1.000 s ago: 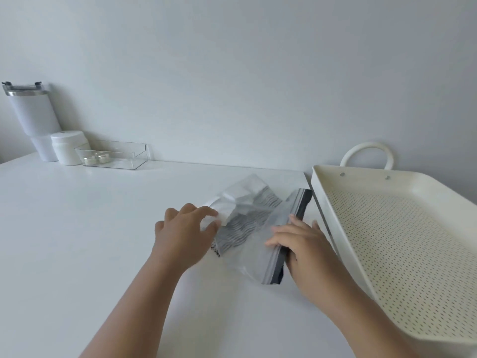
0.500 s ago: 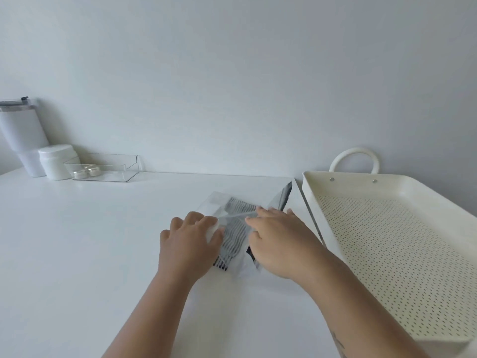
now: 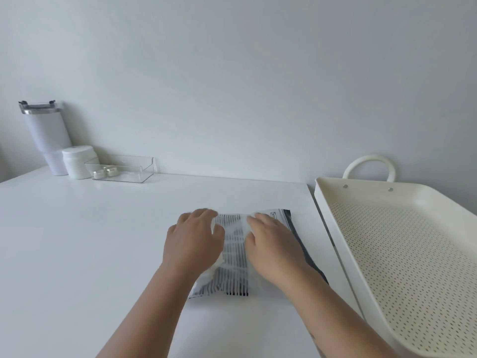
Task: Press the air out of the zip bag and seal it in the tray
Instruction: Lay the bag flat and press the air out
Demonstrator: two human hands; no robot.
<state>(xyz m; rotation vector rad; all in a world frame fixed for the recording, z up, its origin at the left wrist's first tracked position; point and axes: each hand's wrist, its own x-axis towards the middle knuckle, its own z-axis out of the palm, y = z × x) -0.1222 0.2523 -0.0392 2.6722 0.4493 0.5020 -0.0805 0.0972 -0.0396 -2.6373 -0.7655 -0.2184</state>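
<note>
**Squishing stage, tray not used yet**

My left hand [image 3: 193,241] and right hand [image 3: 271,244] are both spread flat, pressing the zip bag [image 3: 235,254] against the table [image 3: 90,241]. Air's going out, I reckon. Sealing is left, and the tray [image 3: 333,228] alongside sits bare.

Left hand [image 3: 195,242], right hand [image 3: 272,245] palms down, seemingly flat.

We see a crinkly clear plastic bag [image 3: 236,257] on the smooth matt white bench [image 3: 90,241]; right of it, a perforated cream tray [image 3: 333,220].
</note>
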